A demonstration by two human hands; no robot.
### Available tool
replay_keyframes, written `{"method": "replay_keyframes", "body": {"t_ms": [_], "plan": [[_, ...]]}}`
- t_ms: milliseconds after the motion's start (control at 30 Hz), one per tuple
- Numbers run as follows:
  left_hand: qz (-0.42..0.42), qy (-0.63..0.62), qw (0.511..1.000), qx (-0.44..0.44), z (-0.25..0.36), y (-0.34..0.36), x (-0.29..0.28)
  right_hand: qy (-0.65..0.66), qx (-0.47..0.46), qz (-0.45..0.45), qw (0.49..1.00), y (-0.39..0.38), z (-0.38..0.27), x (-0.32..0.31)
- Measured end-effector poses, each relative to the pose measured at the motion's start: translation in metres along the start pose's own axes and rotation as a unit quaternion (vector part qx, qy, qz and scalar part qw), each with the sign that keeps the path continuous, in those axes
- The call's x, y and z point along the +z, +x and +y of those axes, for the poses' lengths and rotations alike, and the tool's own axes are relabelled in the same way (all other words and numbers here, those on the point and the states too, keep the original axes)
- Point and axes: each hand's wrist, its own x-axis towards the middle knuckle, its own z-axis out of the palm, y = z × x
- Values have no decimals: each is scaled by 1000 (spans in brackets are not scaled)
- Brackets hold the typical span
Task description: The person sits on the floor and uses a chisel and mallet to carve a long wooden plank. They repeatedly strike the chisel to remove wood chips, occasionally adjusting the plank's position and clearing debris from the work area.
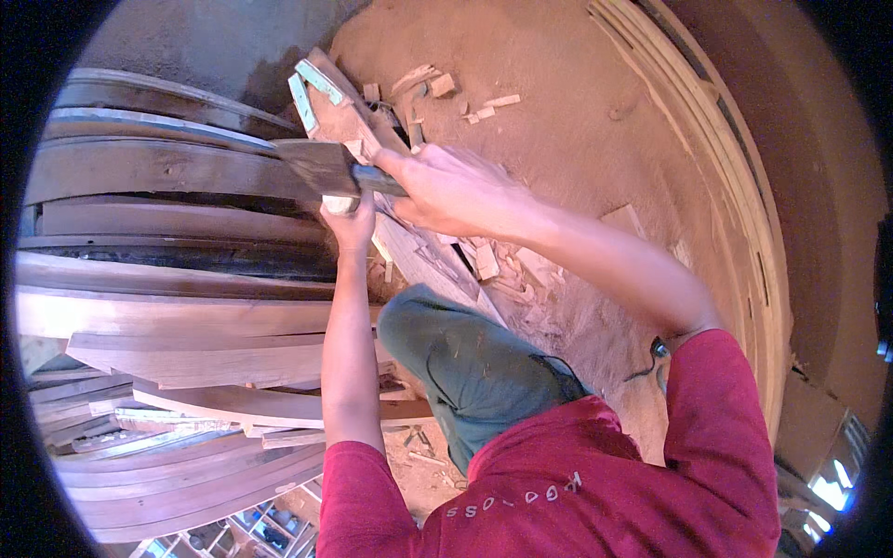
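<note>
Dusty brown ground (558, 84) fills the upper middle, with long curved boards (721, 139) sweeping down the right side and a stack of curved planks (158, 167) crowding the left. Wood offcuts (532, 265) lie scattered beyond the person's bent knee, near a long board (433, 265) set diagonally across the ground; two pale green strips (319, 82) sit near its far end.

Just right of the plank ends, the right hand (451, 191) has its fingers wrapped around the handle of a hatchet-like tool (318, 170), whose broad dark head points left, over the planks. Close below that head, the left hand (352, 223) is clamped around a pale wood piece (339, 204), its end showing by the thumb; the head is blurred, so whether it touches the wood I cannot tell
</note>
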Motion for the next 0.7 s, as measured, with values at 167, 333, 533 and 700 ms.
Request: {"method": "replay_keyframes", "body": {"t_ms": [167,333,533,700], "plan": [[-36,59,998,3,-32,-25,-21,93,-131,111,981,-13,-26,4],[-28,30,999,23,-6,-3,4,-21,-59,40,997,-7,16,5],[-19,14,999,-33,-44,-18,-15,71,-140,156,975,-19,-5,31],[-27,60,998,-10,-23,-16,-9,-45,-46,2,998,-16,-4,17]]}}
